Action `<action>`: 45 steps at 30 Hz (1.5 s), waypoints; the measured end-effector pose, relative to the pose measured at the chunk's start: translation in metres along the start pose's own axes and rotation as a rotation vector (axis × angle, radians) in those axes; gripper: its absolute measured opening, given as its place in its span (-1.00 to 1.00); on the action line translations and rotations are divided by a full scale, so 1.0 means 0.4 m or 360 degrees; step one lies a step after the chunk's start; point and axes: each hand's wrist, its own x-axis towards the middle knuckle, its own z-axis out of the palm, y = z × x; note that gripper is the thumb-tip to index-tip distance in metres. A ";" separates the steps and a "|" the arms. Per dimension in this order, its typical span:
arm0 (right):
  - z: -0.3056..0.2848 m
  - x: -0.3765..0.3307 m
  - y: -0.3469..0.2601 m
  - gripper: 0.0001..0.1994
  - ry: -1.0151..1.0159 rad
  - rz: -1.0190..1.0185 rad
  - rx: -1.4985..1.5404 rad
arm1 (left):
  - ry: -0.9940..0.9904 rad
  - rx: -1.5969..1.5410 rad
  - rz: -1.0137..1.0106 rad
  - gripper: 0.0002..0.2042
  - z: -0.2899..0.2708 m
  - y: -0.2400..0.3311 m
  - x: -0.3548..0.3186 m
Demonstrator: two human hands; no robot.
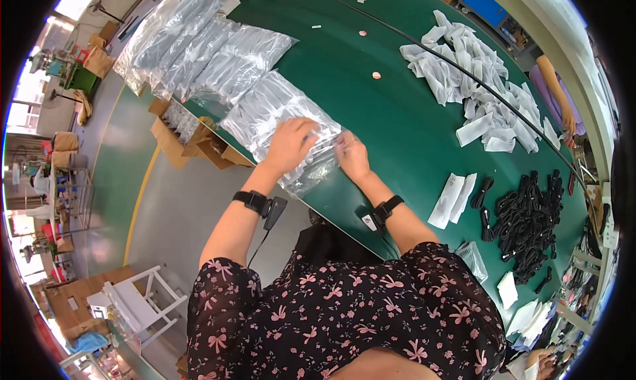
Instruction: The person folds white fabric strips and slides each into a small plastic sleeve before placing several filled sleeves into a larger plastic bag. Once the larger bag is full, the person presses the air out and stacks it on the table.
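A clear plastic bag (pixel 268 102) filled with whitish packets lies in front of me at the near edge of the green table. My left hand (pixel 290 145) rests on top of this bag, fingers outstretched and slightly bent, gripping nothing. At the bag's right side, my right hand (pixel 352 156) is closed with its fingertips pinching the loose plastic. The bag's see-through mouth part (pixel 313 175) hangs toward me between both hands. Beyond it, several similar filled bags (pixel 192 42) lie side by side toward the far left.
A heap of white sleeves (pixel 464 82) covers the far right of the table (pixel 371 108). Two white packets (pixel 452 200) and a pile of black coiled cables (pixel 530 221) lie at right. An open cardboard box (pixel 173 138) stands below the left edge. Another person's arm (pixel 556 92) shows far right.
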 end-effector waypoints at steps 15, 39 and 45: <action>0.001 0.016 -0.003 -0.86 -0.0073 0.0192 -0.0375 | 0.0287 0.0171 0.0378 -0.45 0.107 0.056 0.038; 0.173 -0.067 -0.119 -0.82 -0.0526 -0.0600 -0.0399 | 0.1007 -0.0645 -0.0856 -0.88 0.284 0.120 -0.300; 0.138 -0.052 -0.127 -0.79 -0.0662 -0.0721 -0.0213 | 0.0985 -0.0677 -0.0859 -0.87 0.277 0.102 -0.323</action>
